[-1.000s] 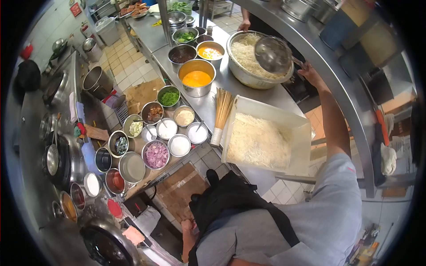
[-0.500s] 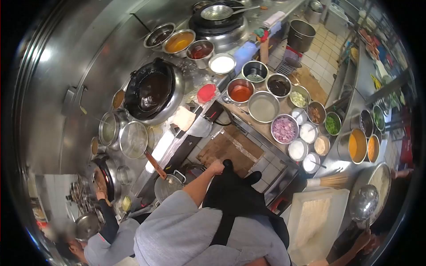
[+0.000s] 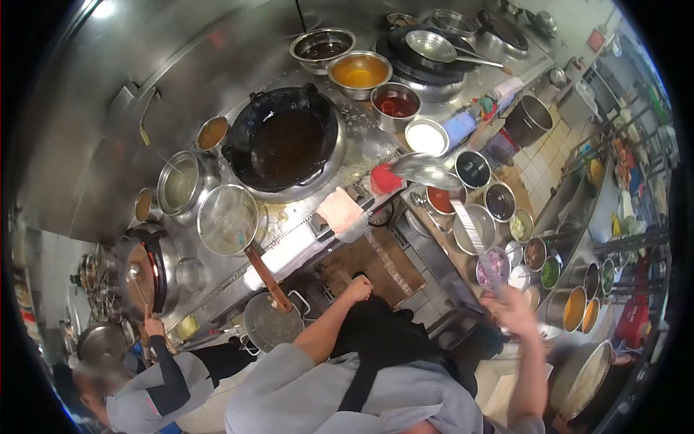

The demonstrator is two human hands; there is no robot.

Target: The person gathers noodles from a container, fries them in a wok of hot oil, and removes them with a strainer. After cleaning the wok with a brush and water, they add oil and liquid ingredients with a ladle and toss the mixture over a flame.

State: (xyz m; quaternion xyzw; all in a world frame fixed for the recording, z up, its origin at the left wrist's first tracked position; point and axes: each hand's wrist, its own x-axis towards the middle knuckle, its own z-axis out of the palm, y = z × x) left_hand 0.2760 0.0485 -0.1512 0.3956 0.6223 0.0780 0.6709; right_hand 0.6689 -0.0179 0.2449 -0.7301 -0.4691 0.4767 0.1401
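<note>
My right hand (image 3: 512,315) grips the handle of a large metal ladle (image 3: 426,171), slightly blurred. The ladle's round bowl hangs over the edge of the prep counter, partly covering a pot of red sauce (image 3: 441,201) and close to a red cloth (image 3: 385,178). Held low in front of my black apron (image 3: 379,333), my left hand (image 3: 358,288) is closed in a fist, and I see nothing in it. Beyond the ladle, to the left, a black wok (image 3: 285,148) with dark liquid sits on the stove.
A wire strainer (image 3: 228,219) with a wooden handle rests across the stove's front edge. Steel bowls of sauces (image 3: 360,74) stand behind the wok. Tubs of ingredients, including chopped onion (image 3: 494,267), crowd the right counter. Another person (image 3: 163,380) works at a wok at left.
My right hand has lifted the ladle from the large pot at the right and swung it forward and left over the counter. My left hand stays near my apron. The view has turned.
</note>
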